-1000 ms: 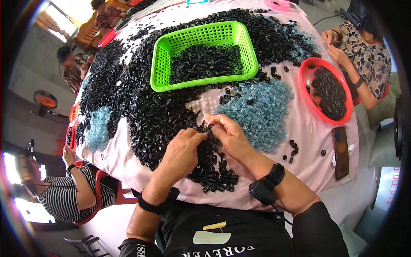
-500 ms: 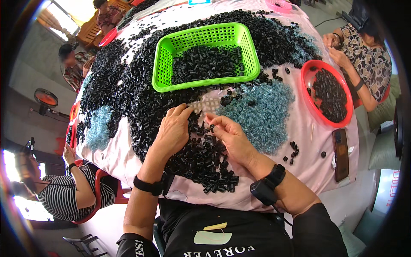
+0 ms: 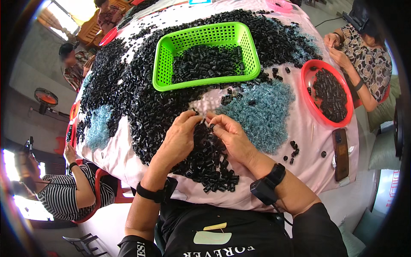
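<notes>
My left hand and my right hand meet fingertip to fingertip over a heap of small black tube pieces on a pink-covered table. Each hand pinches a small black piece, and a thin pale spring shows between the fingertips. A pile of blue-grey springs lies just right of my right hand. A green plastic basket partly filled with black pieces stands beyond my hands.
A red round tray with black pieces sits at right, a dark phone near the table edge. Other people sit around the table: one at upper right, one in stripes at lower left, others far left.
My left hand reached up toward the basket half a second ago and has come back down. Both hands now meet again over the black heap.
</notes>
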Demonstrator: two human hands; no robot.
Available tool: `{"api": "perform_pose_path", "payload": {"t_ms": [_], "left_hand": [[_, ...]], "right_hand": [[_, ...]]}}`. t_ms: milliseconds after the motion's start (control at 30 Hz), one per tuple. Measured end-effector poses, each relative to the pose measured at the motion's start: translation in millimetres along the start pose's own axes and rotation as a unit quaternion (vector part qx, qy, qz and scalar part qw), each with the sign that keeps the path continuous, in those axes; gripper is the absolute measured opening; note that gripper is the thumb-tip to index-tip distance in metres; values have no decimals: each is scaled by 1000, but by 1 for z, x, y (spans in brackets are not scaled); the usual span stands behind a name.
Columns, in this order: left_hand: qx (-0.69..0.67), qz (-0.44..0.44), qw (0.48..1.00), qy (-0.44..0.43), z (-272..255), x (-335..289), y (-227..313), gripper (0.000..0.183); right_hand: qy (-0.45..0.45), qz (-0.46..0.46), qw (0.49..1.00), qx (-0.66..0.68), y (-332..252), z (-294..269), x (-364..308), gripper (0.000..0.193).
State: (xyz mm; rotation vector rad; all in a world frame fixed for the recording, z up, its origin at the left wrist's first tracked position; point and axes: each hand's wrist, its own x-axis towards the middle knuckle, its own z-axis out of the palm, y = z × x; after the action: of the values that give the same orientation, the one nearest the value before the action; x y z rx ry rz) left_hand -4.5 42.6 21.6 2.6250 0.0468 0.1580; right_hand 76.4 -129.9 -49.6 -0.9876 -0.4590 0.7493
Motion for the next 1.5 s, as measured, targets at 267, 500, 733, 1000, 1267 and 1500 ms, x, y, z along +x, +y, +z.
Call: {"api": "perform_pose_path", "payload": {"t_ms": [267, 500, 733, 1000, 1267, 1500], "left_hand": [[34, -21, 999, 22, -3, -5, -3, 33], [-223, -6, 973, -52, -1, -5, 18, 34], [-94, -58, 994, 25, -11, -14, 7, 17], [4, -26, 1000, -3, -5, -19, 7, 10], [50, -50, 997, -38, -7, -15, 15, 14], [57, -64, 996, -27, -1, -16, 17, 15]], "right_hand": [[5, 1, 1000, -4, -7, 5, -2, 10], [13, 15, 1000, 20, -3, 2, 0, 9], [22, 10, 998, 61, -6, 5, 1, 8], [-14, -29, 982, -185, -11, 8, -3, 11], [-29, 39, 995, -82, -11, 9, -6, 9], [25, -40, 993, -110, -6, 7, -3, 8]]}}
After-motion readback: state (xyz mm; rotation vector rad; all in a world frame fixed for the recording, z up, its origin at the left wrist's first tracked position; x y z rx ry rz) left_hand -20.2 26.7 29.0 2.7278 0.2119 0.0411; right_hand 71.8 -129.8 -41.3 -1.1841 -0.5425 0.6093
